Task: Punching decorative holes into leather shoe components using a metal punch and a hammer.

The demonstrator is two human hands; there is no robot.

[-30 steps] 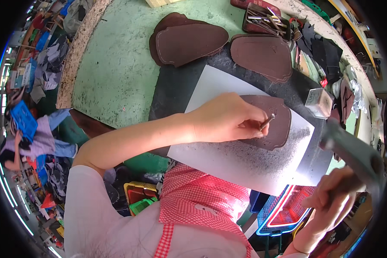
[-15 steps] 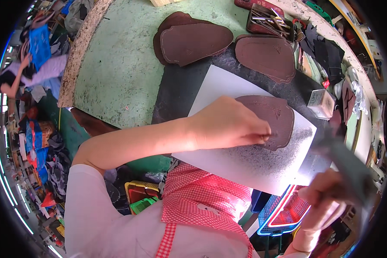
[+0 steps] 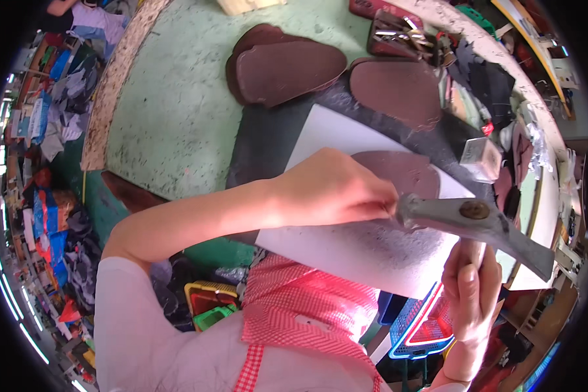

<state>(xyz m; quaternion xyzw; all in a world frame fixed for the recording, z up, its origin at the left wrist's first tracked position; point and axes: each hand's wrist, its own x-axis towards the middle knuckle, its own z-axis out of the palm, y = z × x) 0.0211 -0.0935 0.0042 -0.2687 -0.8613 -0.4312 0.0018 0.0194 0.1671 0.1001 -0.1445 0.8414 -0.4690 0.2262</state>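
Observation:
My right hand (image 3: 470, 291) grips the wooden handle of a hammer (image 3: 447, 217). Its metal head lies right beside the fingertips of my left hand (image 3: 340, 186), which are pinched together over a brown leather piece (image 3: 405, 171). Whatever the left fingers hold, if anything, is hidden by the fingers and the hammer head. The leather rests on a white sheet (image 3: 320, 140) with dark specks scattered over its near right part. Beneath the sheet is a black mat (image 3: 258, 147).
Stacked brown leather pieces (image 3: 287, 68) and another leather stack (image 3: 398, 91) lie beyond the sheet. A box of metal tools (image 3: 398, 36) stands far right, and a small clear block (image 3: 481, 160) sits nearer. Below the table edge hang blue and red baskets (image 3: 415, 326).
The hammer has swung left and inward, its head now beside my left fingertips. My left hand stays over the leather. At far left, the other person appears higher in the picture.

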